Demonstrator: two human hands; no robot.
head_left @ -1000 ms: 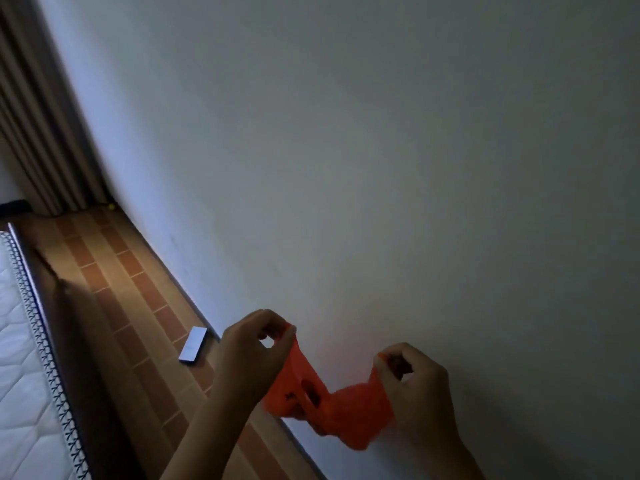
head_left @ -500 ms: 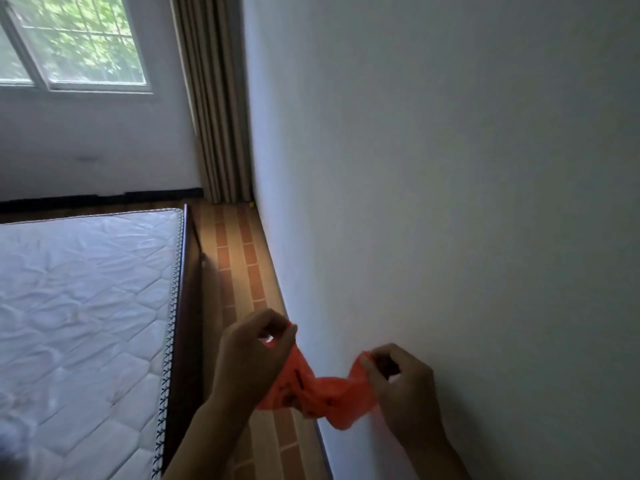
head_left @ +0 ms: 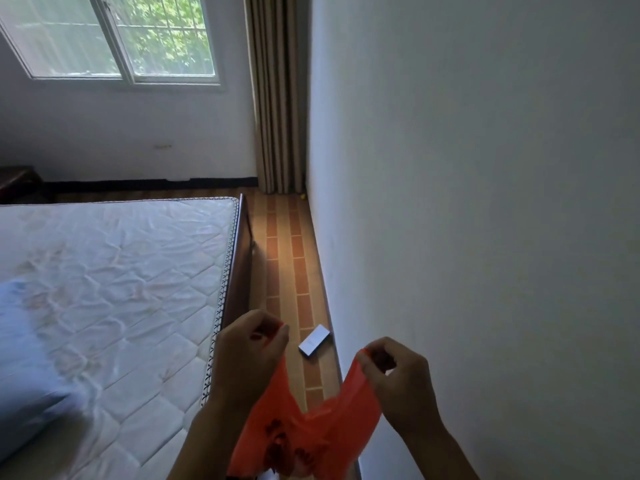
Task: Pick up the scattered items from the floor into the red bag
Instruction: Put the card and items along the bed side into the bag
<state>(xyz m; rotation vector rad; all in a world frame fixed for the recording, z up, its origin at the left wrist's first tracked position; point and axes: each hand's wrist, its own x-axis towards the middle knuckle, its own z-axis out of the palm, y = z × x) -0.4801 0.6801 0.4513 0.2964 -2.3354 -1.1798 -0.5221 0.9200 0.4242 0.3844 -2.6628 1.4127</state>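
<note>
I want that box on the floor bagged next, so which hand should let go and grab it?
Probably right: the small box lies beside the wall, nearer the right hand; the left hand can hold the red bag.

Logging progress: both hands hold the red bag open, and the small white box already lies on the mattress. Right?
Not quite. In the head view, both hands, left hand and right hand, do hold the red bag, but the small white box lies on the floor beside the wall.

Mattress (head_left: 114,271): we see it bare, quilted, white, on dark frame, left.
Pillow (head_left: 24,358): blue, on mattress, near-left.
Window (head_left: 114,36): far wall, greenery outside.
Curtain (head_left: 277,95): beige, bunched in corner by rt wall (head_left: 485,202).
</note>
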